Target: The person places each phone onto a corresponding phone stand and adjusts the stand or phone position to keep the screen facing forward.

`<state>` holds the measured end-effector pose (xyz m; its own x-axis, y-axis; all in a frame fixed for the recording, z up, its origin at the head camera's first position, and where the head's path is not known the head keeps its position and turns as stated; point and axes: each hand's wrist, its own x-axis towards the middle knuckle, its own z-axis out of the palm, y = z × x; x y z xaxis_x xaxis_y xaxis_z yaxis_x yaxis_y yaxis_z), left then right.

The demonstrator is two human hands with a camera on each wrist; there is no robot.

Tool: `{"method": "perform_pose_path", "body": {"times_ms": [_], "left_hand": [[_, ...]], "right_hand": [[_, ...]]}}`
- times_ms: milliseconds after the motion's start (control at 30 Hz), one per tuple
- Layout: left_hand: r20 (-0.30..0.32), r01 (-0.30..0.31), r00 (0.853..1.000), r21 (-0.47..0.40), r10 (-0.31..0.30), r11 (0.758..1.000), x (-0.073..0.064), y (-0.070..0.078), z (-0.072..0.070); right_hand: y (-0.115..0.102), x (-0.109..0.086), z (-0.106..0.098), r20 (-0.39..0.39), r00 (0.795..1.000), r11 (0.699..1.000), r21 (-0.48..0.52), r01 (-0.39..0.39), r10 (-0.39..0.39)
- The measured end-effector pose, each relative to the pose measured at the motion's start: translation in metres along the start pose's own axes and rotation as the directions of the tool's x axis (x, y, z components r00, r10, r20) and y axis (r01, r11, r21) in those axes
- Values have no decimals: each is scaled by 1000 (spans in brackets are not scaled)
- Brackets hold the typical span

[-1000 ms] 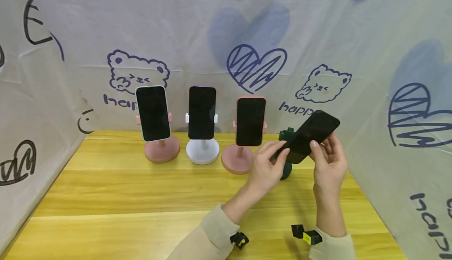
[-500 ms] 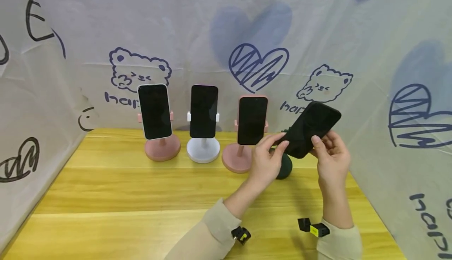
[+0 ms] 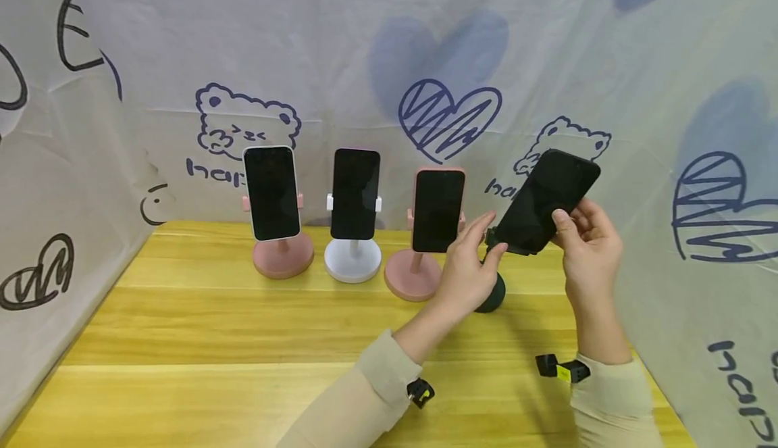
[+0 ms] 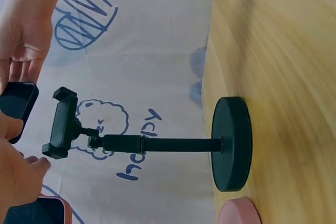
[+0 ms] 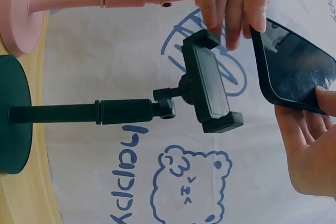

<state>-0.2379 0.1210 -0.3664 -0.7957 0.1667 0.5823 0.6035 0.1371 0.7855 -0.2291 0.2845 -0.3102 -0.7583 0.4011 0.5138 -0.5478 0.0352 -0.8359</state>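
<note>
A black smartphone (image 3: 550,201) is tilted in the air above a dark green phone stand (image 5: 126,111). My right hand (image 3: 591,245) pinches the phone's right edge, thumb on the screen side and fingers behind. At the lower left corner of the phone, my left hand (image 3: 468,269) has its fingers straight, and the thumb touches the corner. In the right wrist view the stand's clamp (image 5: 207,85) holds nothing, and a gap separates it from the phone. The left fingers (image 5: 231,9) reach close to the clamp's upper arm. From the head, the hands and phone hide most of the stand.
Left of the green stand is a pink stand (image 3: 415,274) bearing a pink-edged phone (image 3: 437,211). Farther left, a white stand (image 3: 352,262) and another pink stand (image 3: 282,257) each bear a phone. A printed cloth (image 3: 340,49) hangs behind the wooden table (image 3: 243,340).
The phone has risen and turned more upright, with the right hand moving up and right. My left fingers have straightened away from the phone. The head view has shifted slightly.
</note>
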Motion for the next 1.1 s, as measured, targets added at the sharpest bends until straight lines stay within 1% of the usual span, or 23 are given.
{"method": "perform_pose_path", "body": {"times_ms": [67, 133, 233, 400, 633, 700, 800, 933, 1000, 1100], "left_hand": [[47, 63, 997, 41, -65, 997, 3, 0, 1], [81, 107, 990, 74, -113, 991, 5, -1, 2], [113, 142, 982, 104, -154, 984, 8, -2, 2], [114, 151, 979, 146, -168, 978, 12, -5, 3], [94, 203, 970, 201, -225, 958, 16, -6, 5], [93, 207, 969, 210, -230, 956, 16, -6, 6], [95, 197, 970, 232, -223, 953, 16, -5, 7], [92, 152, 979, 274, -183, 950, 15, -5, 7], [97, 118, 983, 309, -155, 944, 15, -5, 8], [100, 77, 988, 354, -120, 932, 15, -5, 8]], "right_hand": [[1, 5, 0, 5, 1000, 1000, -2, -13, 13], [3, 10, 0, 9, 999, 999, 1, -32, 32], [7, 15, -1, 15, 998, 998, 12, -60, 60], [12, 21, -2, 26, 995, 994, 35, -99, 99], [23, 25, -3, 59, 986, 984, 79, -158, 153], [26, 26, -4, 74, 984, 979, 112, -172, 164], [30, 27, -5, 92, 981, 969, 163, -185, 171], [36, 28, -4, 115, 978, 957, 218, -194, 173], [40, 28, -4, 128, 978, 954, 231, -193, 167], [45, 27, -3, 137, 981, 955, 242, -171, 140]]}}
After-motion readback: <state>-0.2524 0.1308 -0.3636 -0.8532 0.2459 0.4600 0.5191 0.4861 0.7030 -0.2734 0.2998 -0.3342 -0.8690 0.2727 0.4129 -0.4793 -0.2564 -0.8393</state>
